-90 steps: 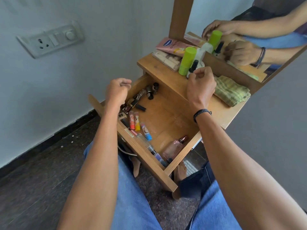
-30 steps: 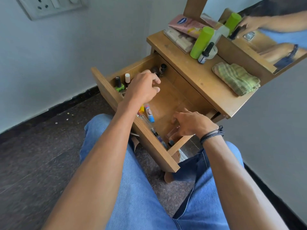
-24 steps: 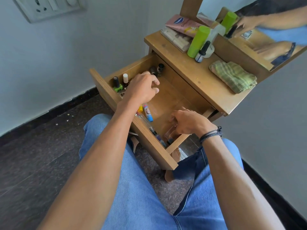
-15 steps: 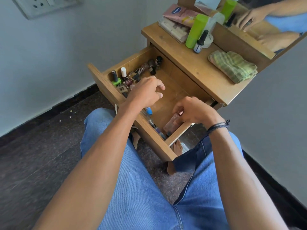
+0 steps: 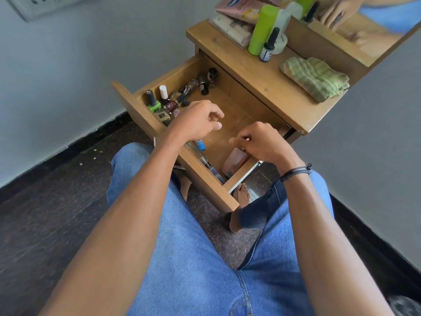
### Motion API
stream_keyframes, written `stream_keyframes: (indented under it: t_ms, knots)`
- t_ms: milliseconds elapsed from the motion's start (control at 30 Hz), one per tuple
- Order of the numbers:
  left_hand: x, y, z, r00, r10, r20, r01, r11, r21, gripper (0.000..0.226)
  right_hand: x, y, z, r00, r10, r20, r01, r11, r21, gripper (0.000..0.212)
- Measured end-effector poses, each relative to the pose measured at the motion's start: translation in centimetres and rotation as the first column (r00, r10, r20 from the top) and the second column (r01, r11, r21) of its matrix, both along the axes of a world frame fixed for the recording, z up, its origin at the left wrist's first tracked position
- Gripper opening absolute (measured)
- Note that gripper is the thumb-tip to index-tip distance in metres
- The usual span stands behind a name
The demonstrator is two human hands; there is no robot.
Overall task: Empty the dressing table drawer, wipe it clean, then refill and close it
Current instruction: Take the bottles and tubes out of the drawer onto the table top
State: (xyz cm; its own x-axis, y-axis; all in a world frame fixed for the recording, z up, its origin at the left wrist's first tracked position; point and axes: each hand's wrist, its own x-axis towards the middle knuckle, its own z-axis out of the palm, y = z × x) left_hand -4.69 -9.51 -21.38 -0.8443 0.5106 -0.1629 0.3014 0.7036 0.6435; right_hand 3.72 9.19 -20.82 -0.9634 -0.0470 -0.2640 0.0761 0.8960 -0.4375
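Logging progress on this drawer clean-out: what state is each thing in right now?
drawer: pulled open, cosmetics inside.
pink bottle: tilted in the near right corner, top pinched by right hand.
left hand: over the drawer, fingers loosely curled, holding nothing visible.
green nail polish: upright, capped, in the drawer.
checked cloth: folded on the tabletop.
green tube: upright on the tabletop.

Free centre of drawer (image 5: 237, 110), bottles (image 5: 173, 99) left
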Motion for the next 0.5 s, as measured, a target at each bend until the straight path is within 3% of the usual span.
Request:
stream_keyframes:
  t_ms: [100,233,367,500]
  knots:
    - [0.0,-0.2,0.3,1.0,-0.009,0.0,0.009,1.0,0.019,0.028,0.0,0.1,0.6,0.997,-0.005,0.072,0.008,0.999,-0.043,0.048]
    - [0.0,-0.2,0.6,1.0,-0.003,0.004,0.003,0.999,0.046,0.028,-0.1,0.0,1.5,0.986,0.06,0.157,-0.059,0.998,-0.013,0.022]
    - [-0.2,-0.2,0.6,1.0,0.023,0.022,-0.024,0.998,0.06,0.024,0.2,-0.7,1.8,0.987,0.075,0.139,-0.077,0.997,0.008,0.037]
    - [-0.3,-0.4,0.6,0.997,0.066,0.049,-0.071,0.992,0.109,0.025,0.3,-1.3,1.6,0.988,0.09,0.128,-0.09,0.996,-0.004,0.033]
